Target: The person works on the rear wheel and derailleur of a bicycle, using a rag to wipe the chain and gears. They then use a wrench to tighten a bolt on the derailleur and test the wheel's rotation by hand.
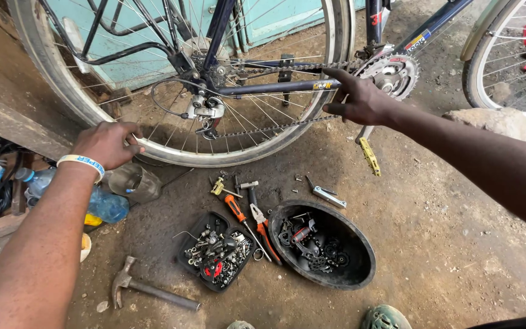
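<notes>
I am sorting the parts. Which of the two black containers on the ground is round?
The black bowl on the right is round; the black tray beside it has corners.

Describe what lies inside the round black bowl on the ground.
The black bowl holds dark sprockets and small metal bicycle parts, one with red. Whatever lies beneath that heap is covered.

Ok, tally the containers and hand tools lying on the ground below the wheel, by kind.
Round black bowl of parts: 1
Black tray of small hardware: 1
Hammer: 1
Orange-handled screwdriver: 1
Orange-handled pliers: 1
Total: 5
</notes>
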